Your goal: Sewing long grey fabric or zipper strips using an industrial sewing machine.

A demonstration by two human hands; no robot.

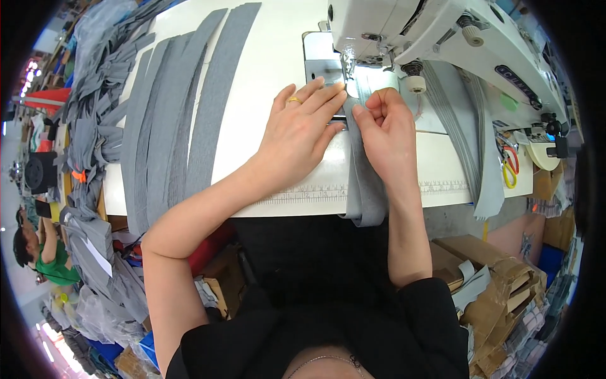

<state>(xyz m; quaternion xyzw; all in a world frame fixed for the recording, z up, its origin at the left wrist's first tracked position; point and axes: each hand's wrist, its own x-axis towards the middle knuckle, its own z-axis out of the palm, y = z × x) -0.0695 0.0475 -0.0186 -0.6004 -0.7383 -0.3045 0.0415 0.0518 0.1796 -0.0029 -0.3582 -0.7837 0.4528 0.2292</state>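
A grey fabric strip (357, 148) runs from under the needle area of a white sewing machine (435, 38) down over the table's front edge. My left hand (303, 123) lies flat with fingers stretched out, its fingertips beside the strip at the metal needle plate (320, 60). A ring is on one of its fingers. On the strip's right edge, my right hand (390, 129) pinches the fabric between thumb and curled fingers, just in front of the machine's foot. The needle itself is too small to make out.
Long grey strips (214, 95) lie on the white table (284, 50) at left; more strips (483, 151) hang at right. Scissors (509, 167) lie near the right edge. Cardboard boxes (499, 284) stand below. Fabric heaps (95, 82) and another person (47, 252) are far left.
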